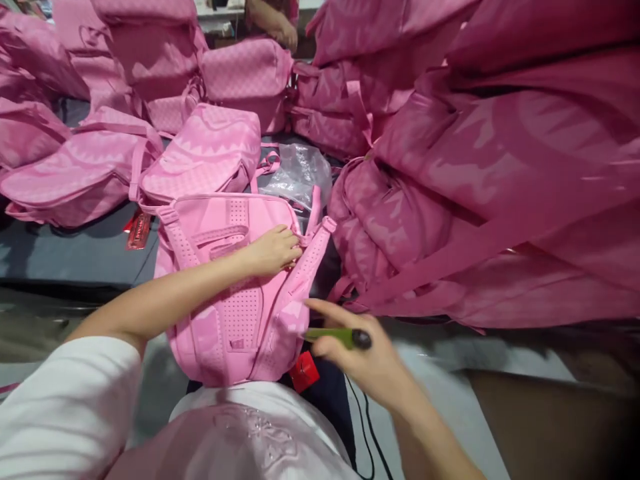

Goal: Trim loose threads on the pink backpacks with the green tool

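Note:
A pink backpack (243, 313) leans against my front with its back panel and shoulder straps facing up. My left hand (275, 252) lies across its upper right part, fingers curled closed on the backpack beside the right shoulder strap (313, 250). What exactly lies under those fingertips is hidden. Close to the bag's right side, my right hand (367, 353) grips a green-handled tool (337, 335) with a black end. Its thin tip points at the bag and is blurred; I cannot tell its kind. A red tag (304, 371) hangs at the bag's lower right.
Pink backpacks (210, 150) crowd the dark table (75, 257). A tall heap of darker pink bags (500, 167) rises on the right. Crumpled clear plastic (300, 173) lies behind my bag. Another person's hand (285, 32) shows at the far side. Black cables (367, 427) hang below.

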Action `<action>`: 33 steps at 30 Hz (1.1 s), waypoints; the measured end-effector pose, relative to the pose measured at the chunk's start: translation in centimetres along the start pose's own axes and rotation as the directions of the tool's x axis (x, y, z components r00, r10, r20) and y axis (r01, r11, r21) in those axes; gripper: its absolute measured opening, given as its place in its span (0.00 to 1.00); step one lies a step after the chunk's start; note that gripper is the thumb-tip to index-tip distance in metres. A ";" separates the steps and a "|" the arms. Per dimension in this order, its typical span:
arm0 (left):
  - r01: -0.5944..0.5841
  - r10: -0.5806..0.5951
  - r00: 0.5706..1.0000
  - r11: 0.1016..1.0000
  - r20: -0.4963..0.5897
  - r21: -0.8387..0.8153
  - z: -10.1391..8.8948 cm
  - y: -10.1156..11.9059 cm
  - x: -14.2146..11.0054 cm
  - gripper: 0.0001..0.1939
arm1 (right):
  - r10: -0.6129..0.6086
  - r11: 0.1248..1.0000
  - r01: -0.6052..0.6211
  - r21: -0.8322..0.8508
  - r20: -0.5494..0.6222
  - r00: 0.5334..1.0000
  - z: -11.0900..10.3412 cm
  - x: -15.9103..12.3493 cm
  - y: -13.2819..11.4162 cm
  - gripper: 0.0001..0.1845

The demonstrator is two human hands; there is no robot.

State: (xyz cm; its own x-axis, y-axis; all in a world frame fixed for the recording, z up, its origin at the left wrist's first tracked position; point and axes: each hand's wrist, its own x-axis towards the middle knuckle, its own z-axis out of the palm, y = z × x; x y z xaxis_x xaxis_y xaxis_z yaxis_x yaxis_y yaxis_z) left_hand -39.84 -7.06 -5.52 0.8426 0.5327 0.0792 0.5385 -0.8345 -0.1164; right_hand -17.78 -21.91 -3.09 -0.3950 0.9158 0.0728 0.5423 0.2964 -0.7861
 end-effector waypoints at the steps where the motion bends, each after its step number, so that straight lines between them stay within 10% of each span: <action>1: -0.007 0.007 1.000 1.000 0.011 -0.005 -0.2 -0.4 0.6 0.12 | -0.205 0.977 0.202 0.073 0.038 0.978 1.3 0.7 -0.4 0.26; 4: -0.020 0.021 0.998 1.000 0.056 -0.017 -0.6 -1.1 1.3 0.13 | -0.648 0.754 0.647 -0.115 0.032 0.761 5.7 3.3 1.2 0.19; 6: -0.019 0.022 0.996 0.999 0.088 -0.031 -0.6 -1.0 1.2 0.16 | -0.742 0.622 0.703 -0.344 0.028 0.670 7.8 4.4 3.7 0.12; 11: -0.025 0.023 0.993 0.999 0.118 0.023 -0.4 -1.9 0.5 0.23 | -0.623 0.680 0.462 -0.569 -0.116 0.774 8.8 2.7 9.0 0.12; 19: 0.156 -0.160 0.987 0.964 0.001 0.214 -1.8 -10.2 -4.6 0.28 | -0.496 0.758 0.341 -0.555 -0.152 0.855 10.7 1.1 11.1 0.16; 26: 0.130 -0.128 0.990 0.991 -0.051 0.038 0.2 -5.5 -6.3 0.32 | -0.478 0.852 0.341 -0.397 -0.326 0.815 10.9 4.2 9.5 0.19; 33: 0.093 -0.095 0.972 0.995 -0.214 -0.021 -2.0 -2.2 -7.3 0.32 | -0.101 0.993 0.075 -0.093 -0.323 0.941 10.7 8.9 6.4 0.27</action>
State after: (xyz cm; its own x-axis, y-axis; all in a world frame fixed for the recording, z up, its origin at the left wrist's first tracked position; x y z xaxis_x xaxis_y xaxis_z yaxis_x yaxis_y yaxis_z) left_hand -47.17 -9.39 -3.88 0.7669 0.5673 0.2999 0.6144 -0.7841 -0.0880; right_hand -25.74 -14.74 -14.07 -0.1871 0.9194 0.3460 0.5776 0.3879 -0.7183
